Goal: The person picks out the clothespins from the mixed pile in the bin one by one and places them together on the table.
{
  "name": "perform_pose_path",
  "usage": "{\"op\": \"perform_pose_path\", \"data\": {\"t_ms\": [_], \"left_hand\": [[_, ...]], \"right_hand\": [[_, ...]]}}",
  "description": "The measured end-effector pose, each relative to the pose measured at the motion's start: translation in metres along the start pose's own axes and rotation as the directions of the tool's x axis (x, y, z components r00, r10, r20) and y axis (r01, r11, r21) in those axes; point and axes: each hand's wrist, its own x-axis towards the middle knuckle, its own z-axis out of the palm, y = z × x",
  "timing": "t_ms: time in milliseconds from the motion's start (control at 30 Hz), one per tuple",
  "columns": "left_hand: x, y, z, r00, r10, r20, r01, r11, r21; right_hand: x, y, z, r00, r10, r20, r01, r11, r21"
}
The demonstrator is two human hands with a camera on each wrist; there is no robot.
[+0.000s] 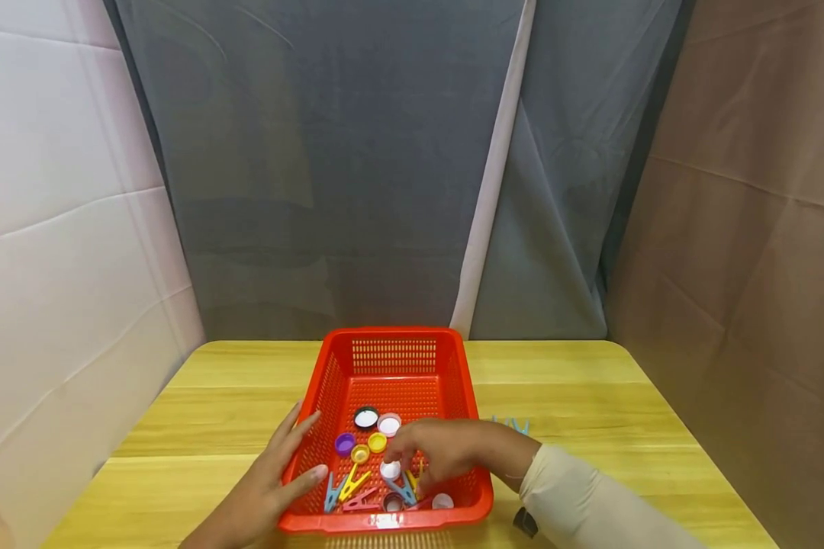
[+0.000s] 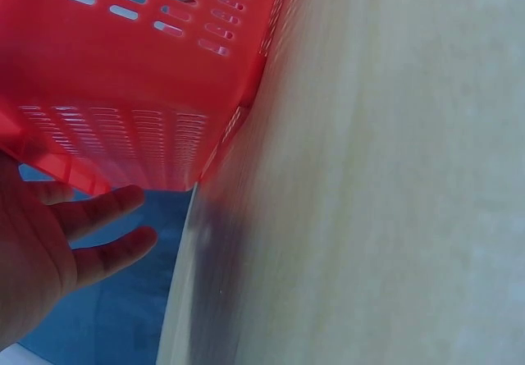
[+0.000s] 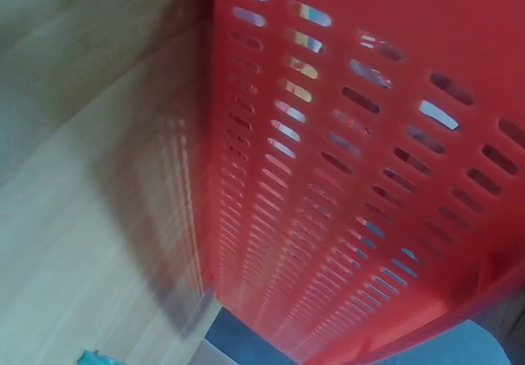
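A red plastic basket (image 1: 378, 521) stands on the table, holding loose bottle caps and clothespins. My right hand (image 1: 446, 450) reaches over its right wall, fingers pointing down. Its fingertips are near a white cap (image 1: 389, 470) and a blue clothespin (image 1: 403, 489), with thumb and index finger apart. At the left wall is my left hand (image 1: 268, 480), fingers spread by the rim and thumb over the inside. Around the hands lie a purple cap (image 1: 345, 444), a yellow cap (image 1: 377, 442), a yellow clothespin (image 1: 352, 485) and a pink clothespin (image 1: 362, 500).
Farther back in the basket are a black-rimmed cap (image 1: 366, 417) and a pink-rimmed cap (image 1: 388, 425). Light blue clothespins (image 1: 519, 425) lie on the wooden table (image 1: 247, 381), right of the basket. Grey cloth (image 1: 350, 168) hangs behind, with cloth walls on both sides.
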Motion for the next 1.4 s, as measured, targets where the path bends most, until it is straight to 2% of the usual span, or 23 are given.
{"op": "perform_pose_path", "data": {"t_ms": [567,767,900,1033,1267,1400], "left_hand": [[0.0002,0.0004,-0.0002,1.000,-0.026,0.008,0.026,1.000,-0.002],[-0.0001,0.0012,-0.0001,0.999,-0.045,0.016,0.046,0.999,-0.017],[-0.0004,0.0025,-0.0009,0.999,-0.041,0.014,0.041,0.999,-0.003],[-0.0003,0.0033,-0.0012,0.999,-0.036,0.012,0.036,0.999,0.005],[0.0002,0.0033,-0.0006,0.999,-0.039,0.012,0.039,0.999,-0.004],[0.0005,0.0038,-0.0006,1.000,-0.023,0.005,0.023,1.000,0.008]], "right_hand": [[0.0008,-0.0004,0.0057,1.000,0.006,-0.021,-0.008,0.994,-0.107],[0.0018,-0.0013,0.0080,0.999,0.031,-0.039,-0.037,0.988,-0.148],[0.0026,-0.0028,0.0086,0.998,0.053,-0.042,-0.059,0.988,-0.142],[0.0023,-0.0020,0.0082,0.999,0.022,-0.034,-0.027,0.991,-0.131],[0.0003,-0.0008,0.0059,0.998,-0.053,0.035,0.055,0.997,-0.054],[-0.0004,-0.0017,0.0049,0.997,-0.055,0.055,0.057,0.997,-0.047]]}}
